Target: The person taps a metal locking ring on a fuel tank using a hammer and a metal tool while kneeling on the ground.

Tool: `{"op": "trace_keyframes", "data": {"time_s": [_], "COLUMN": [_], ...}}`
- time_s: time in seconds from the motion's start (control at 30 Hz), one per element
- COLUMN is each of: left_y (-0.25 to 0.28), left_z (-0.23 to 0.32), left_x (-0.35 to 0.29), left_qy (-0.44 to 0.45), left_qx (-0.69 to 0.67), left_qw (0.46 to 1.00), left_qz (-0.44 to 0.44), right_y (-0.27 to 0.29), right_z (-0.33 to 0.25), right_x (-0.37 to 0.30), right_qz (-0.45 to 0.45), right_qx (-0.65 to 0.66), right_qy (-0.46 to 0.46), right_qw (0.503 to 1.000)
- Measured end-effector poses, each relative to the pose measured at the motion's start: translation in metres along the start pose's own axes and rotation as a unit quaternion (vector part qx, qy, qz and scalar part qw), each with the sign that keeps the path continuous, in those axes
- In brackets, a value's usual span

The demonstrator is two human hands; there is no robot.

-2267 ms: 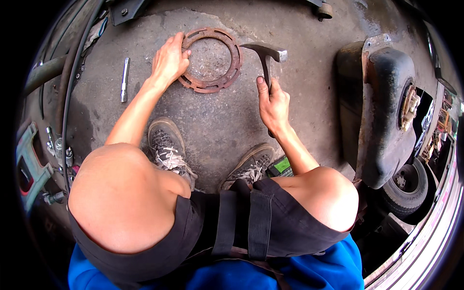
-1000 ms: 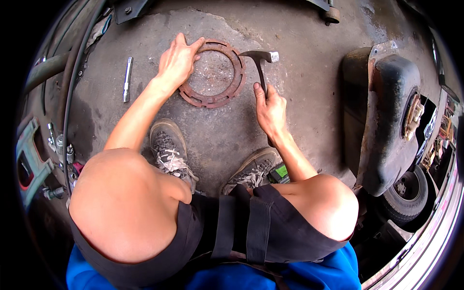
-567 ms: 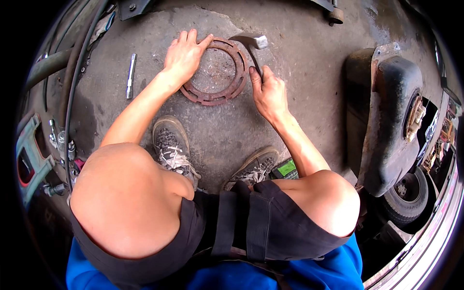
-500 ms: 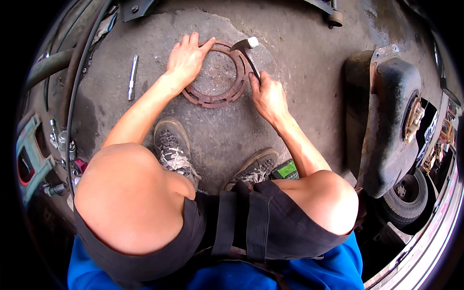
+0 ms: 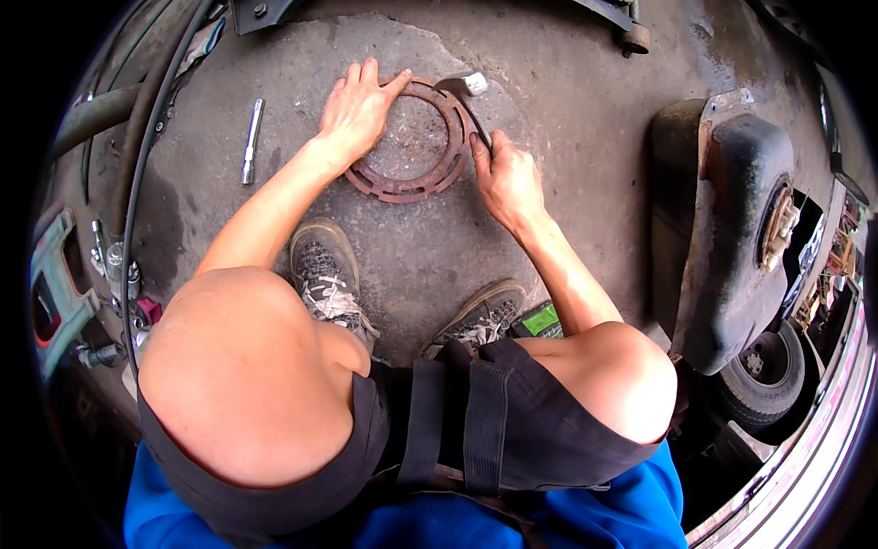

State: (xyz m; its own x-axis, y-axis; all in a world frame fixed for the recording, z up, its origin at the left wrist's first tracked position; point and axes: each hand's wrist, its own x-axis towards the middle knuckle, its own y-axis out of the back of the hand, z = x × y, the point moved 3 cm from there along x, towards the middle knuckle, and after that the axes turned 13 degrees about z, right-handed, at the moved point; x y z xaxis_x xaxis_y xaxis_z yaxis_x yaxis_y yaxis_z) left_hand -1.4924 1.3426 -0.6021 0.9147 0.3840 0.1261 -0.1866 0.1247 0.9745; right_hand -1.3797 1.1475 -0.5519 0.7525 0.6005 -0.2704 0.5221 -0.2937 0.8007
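Observation:
A rusty slotted metal ring (image 5: 416, 195) lies flat on the concrete floor in front of my feet. My left hand (image 5: 355, 110) is laid across its upper left rim, thumb along the top edge and fingers spread past the outer side, holding it down. In my right hand (image 5: 508, 181) is a hammer (image 5: 464, 84), gripped by its dark handle with fingers closed. The hammer's head is over the ring's upper right edge, its pale face pointing right; I cannot tell whether the head touches the ring.
A chrome extension bar (image 5: 252, 142) lies left of the ring. Dark hoses (image 5: 142, 146), a green stand (image 5: 64, 284) and sockets (image 5: 119, 261) crowd the left. At right stands a black metal tank (image 5: 732, 220), with a tyre (image 5: 768, 371) below. A green-and-black item (image 5: 541, 320) sits beside my right shoe.
The hammer's head has tilted slightly in my right hand. My left hand has shifted a little to the right; the ring stays in place.

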Motion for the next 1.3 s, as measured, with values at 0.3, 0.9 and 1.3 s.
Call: {"op": "trace_keyframes", "data": {"time_s": [0.3,0.9,1.3], "left_y": [-0.002,-0.006,-0.005], "left_z": [0.002,-0.003,-0.001], "left_x": [0.001,-0.004,-0.006], "left_qy": [-0.009,-0.013,-0.007], "left_qx": [0.007,0.011,0.018], "left_qw": [1.000,1.000,1.000], "left_qz": [0.008,0.025,0.010], "right_y": [-0.006,0.000,0.005], "right_z": [0.008,0.010,0.025], "right_x": [0.000,0.009,-0.038], "right_qz": [-0.024,0.009,-0.042], "right_qx": [-0.055,-0.026,-0.043], "right_qy": [0.017,0.005,-0.021], "right_qw": [0.998,1.000,0.998]}}
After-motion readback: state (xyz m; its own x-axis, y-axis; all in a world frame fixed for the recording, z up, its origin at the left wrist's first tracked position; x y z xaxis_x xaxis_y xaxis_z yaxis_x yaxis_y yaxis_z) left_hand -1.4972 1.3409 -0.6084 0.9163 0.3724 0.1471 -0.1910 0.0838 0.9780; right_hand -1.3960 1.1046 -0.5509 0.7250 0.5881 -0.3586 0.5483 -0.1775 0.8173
